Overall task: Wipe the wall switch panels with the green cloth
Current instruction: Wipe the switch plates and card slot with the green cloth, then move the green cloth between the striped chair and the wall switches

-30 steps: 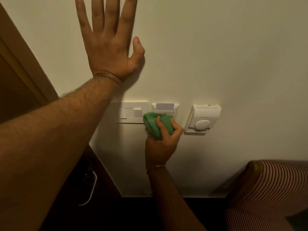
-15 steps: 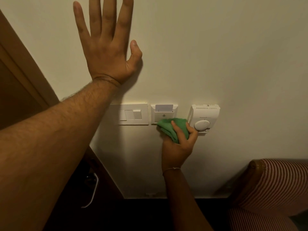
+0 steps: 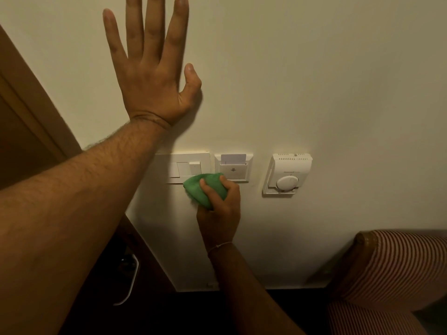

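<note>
My right hand (image 3: 219, 211) grips a bunched green cloth (image 3: 205, 188) and presses it on the wall at the lower right corner of the white light switch panel (image 3: 186, 166). The cloth also touches the lower left edge of the key card holder panel (image 3: 233, 168), which has a card in its slot. A white thermostat with a round dial (image 3: 286, 175) hangs further right, apart from the cloth. My left hand (image 3: 151, 76) lies flat on the wall above the panels, fingers spread, holding nothing.
A brown wooden door frame (image 3: 31, 100) runs along the left. A striped upholstered chair (image 3: 396, 269) stands at the lower right against the wall. The floor below is dark, with a white curved cable or handle (image 3: 131, 284) at the lower left.
My right hand has carried the cloth left, from beside the thermostat back to the corner between the switch panel and the card holder. My left hand stays flat on the wall.
</note>
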Action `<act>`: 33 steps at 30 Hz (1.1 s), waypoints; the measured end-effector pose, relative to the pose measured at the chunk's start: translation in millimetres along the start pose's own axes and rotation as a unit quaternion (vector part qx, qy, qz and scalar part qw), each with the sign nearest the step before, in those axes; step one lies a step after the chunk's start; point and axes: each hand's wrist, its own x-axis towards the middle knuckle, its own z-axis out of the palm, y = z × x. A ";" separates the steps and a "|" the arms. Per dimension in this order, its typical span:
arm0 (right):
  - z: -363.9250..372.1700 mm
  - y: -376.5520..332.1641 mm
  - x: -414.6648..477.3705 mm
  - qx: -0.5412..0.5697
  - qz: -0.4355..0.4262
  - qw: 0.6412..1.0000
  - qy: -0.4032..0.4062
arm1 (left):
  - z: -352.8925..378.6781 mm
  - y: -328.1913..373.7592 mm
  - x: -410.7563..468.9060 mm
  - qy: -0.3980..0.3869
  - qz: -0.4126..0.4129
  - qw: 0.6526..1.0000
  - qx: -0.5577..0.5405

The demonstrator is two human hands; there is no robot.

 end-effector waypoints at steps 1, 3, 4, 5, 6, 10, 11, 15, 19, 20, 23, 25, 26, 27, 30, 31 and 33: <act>-3.5 -2.1 0.4 0.001 0.003 1.000 -0.007 | -0.2 0.6 0.4 0.001 0.002 1.000 0.003; -14.2 -5.9 1.8 0.014 0.011 1.000 -0.025 | -0.7 2.4 1.3 0.002 0.002 1.000 0.005; -20.5 -7.8 3.3 0.020 0.013 0.999 -0.030 | -0.6 2.1 1.9 0.002 0.003 1.000 0.004; -28.3 -9.5 6.2 0.025 0.012 0.999 -0.030 | -1.0 1.3 2.9 0.003 0.003 1.000 0.002; -37.5 -11.5 11.2 0.030 0.008 0.999 -0.023 | -2.7 0.1 4.5 0.000 0.005 1.000 -0.002; -82.7 -19.7 57.8 0.044 -0.007 0.998 0.053 | -19.0 0.5 6.8 -0.036 0.014 0.999 -0.032; -95.4 -20.2 74.9 0.038 -0.011 0.996 0.077 | -24.0 3.1 5.2 -0.051 0.012 0.998 -0.041; -147.0 -36.8 152.4 0.022 -0.061 0.986 0.153 | -52.0 14.7 9.7 -0.092 -0.025 0.994 -0.053; -190.7 -64.1 205.0 -0.015 -0.090 0.980 0.174 | -78.7 39.3 18.6 -0.110 -0.080 0.988 -0.068; -199.9 -69.1 212.4 -0.025 -0.093 0.980 0.177 | -85.0 47.5 21.6 -0.108 -0.088 0.987 -0.074; -224.0 -72.9 225.8 -0.047 -0.099 0.976 0.188 | -99.0 84.2 31.6 -0.088 -0.078 0.988 -0.099; -239.9 -65.4 228.2 -0.068 -0.100 0.972 0.200 | -106.3 120.6 35.0 -0.078 -0.066 0.986 -0.134; -249.8 -58.2 227.5 -0.080 -0.099 0.971 0.203 | -109.5 142.8 33.3 -0.078 -0.063 0.982 -0.158; -258.8 -50.8 225.7 -0.091 -0.097 0.970 0.203 | -112.0 164.0 28.3 -0.083 -0.062 0.979 -0.178; -293.7 -12.1 213.6 -0.133 -0.075 0.968 0.198 | -116.1 235.7 -3.2 -0.116 -0.053 0.963 -0.239; -306.4 3.4 206.9 -0.148 -0.067 0.968 0.193 | -117.2 258.2 -19.1 -0.134 -0.048 0.956 -0.257; -334.1 36.4 188.9 -0.182 -0.046 0.967 0.174 | -119.9 301.4 -57.2 -0.174 -0.041 0.941 -0.287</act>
